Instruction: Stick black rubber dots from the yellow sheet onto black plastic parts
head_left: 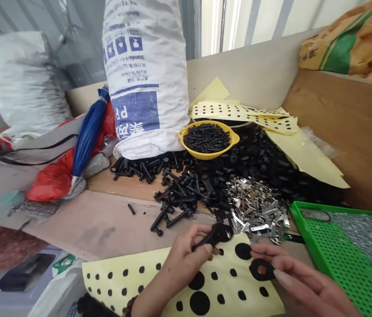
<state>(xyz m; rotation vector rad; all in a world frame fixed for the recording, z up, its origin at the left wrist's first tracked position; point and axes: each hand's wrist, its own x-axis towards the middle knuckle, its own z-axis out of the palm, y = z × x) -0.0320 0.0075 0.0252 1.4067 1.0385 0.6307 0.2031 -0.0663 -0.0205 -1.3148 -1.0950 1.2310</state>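
Observation:
My left hand point(186, 253) is closed on a black plastic part point(220, 233) with a rounded head and a slim stem. Between the thumb and fingers of my right hand point(304, 277) is a flat black ring point(255, 267), an oval piece with a hole in its middle. Both hands are over a pale yellow sheet point(152, 281) that bears black round stickers point(200, 303) and smaller black dots. Just beyond the left hand lies a heap of black plastic arms point(186, 193). Thin silvery metal clips point(258, 209) are piled behind the sheet.
A yellow bowl point(235, 138) holds many short black pins. Right of me stands a green perforated tray point(331, 259) with small metal pieces. A tall white sack point(149, 57), a folded blue umbrella point(90, 132) and a red bag point(50, 180) occupy the back and left.

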